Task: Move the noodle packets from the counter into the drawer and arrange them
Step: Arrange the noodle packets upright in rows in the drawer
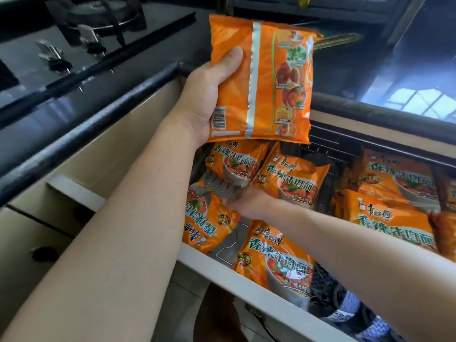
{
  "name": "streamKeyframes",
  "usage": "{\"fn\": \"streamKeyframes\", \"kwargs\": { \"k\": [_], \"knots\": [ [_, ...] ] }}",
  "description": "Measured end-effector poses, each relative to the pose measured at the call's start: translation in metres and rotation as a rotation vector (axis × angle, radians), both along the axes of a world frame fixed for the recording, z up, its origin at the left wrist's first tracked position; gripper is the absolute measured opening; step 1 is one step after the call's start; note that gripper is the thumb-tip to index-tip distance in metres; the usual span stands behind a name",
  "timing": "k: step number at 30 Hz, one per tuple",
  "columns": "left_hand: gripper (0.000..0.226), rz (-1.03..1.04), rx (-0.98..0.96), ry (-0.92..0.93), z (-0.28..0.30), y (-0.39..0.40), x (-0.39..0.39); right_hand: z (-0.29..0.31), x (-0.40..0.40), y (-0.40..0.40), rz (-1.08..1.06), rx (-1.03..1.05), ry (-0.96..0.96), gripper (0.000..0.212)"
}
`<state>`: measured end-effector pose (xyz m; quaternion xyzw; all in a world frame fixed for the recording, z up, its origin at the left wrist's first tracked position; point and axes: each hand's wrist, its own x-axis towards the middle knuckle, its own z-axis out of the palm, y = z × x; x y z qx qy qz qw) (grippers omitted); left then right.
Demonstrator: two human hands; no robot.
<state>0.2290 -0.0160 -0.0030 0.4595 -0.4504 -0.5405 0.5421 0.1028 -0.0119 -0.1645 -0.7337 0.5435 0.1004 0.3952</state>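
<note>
My left hand [209, 95] grips an orange noodle packet [261, 82] back side up, raised above the far left of the open drawer [217, 266]. Several orange packets lie in the drawer. Two are at the back [234, 161] [291, 178], one is upside down at the left [209, 223], and one is at the front [276, 262]. More are piled on the right [392, 206]. My right hand [244, 201] reaches into the drawer and pinches the crimped top edge of the left packet.
A black gas stove [74, 45] with knobs sits on the dark counter at the upper left. Beige cabinet fronts [37, 230] with dark knobs stand left of the drawer. A wire rack shows under the packets. A shoe [345, 309] shows below the drawer.
</note>
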Motion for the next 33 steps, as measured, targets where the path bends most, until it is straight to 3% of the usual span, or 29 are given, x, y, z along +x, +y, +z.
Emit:
{"fn": "streamKeyframes", "kwargs": {
  "k": [2, 4, 8, 13, 16, 18, 20, 21, 22, 24, 26, 28, 30, 33],
  "knots": [
    [0.043, 0.045, -0.051, 0.030, -0.001, -0.002, 0.001, -0.007, 0.012, 0.002, 0.011, -0.023, 0.054, 0.056],
    [0.044, 0.083, -0.095, 0.073, -0.003, -0.004, 0.003, -0.010, 0.016, 0.001, -0.020, -0.001, -0.041, 0.042],
    [0.044, 0.160, -0.143, 0.110, -0.004, -0.008, 0.007, 0.011, -0.003, 0.002, -0.410, 0.318, -0.506, 0.010],
    [0.046, 0.191, -0.166, 0.129, -0.005, -0.012, 0.008, 0.056, -0.050, 0.036, -0.914, 0.379, -0.873, 0.016],
    [0.046, 0.182, -0.166, 0.134, -0.007, -0.013, 0.005, 0.066, -0.077, 0.069, -1.024, 0.414, -0.821, 0.017],
    [0.047, 0.172, -0.159, 0.129, -0.007, -0.013, 0.004, 0.072, -0.094, 0.087, -0.825, 0.532, -0.573, 0.023],
    [0.049, 0.163, -0.152, 0.122, -0.008, -0.013, 0.003, 0.085, -0.106, 0.092, -0.474, 0.645, -0.328, 0.029],
    [0.049, 0.160, -0.149, 0.121, -0.008, -0.012, 0.002, 0.089, -0.110, 0.089, -0.293, 0.603, -0.257, 0.028],
    [0.049, 0.159, -0.144, 0.115, -0.008, -0.013, 0.002, 0.093, -0.113, 0.081, -0.105, 0.458, -0.202, 0.024],
    [0.049, 0.152, -0.137, 0.098, -0.008, -0.013, 0.001, 0.097, -0.115, 0.060, 0.273, -0.040, -0.037, 0.020],
    [0.049, 0.143, -0.130, 0.097, -0.009, -0.013, 0.000, 0.091, -0.114, 0.037, 0.643, -0.427, 0.158, 0.066],
    [0.048, 0.144, -0.123, 0.097, -0.008, -0.013, -0.001, 0.074, -0.113, 0.016, 0.857, -0.509, 0.305, 0.114],
    [0.048, 0.148, -0.114, 0.103, -0.009, -0.013, 0.000, 0.057, -0.108, 0.001, 0.937, -0.469, 0.395, 0.133],
    [0.049, 0.143, -0.108, 0.106, -0.009, -0.013, 0.000, 0.046, -0.095, -0.011, 0.953, -0.383, 0.440, 0.136]
  ]
}}
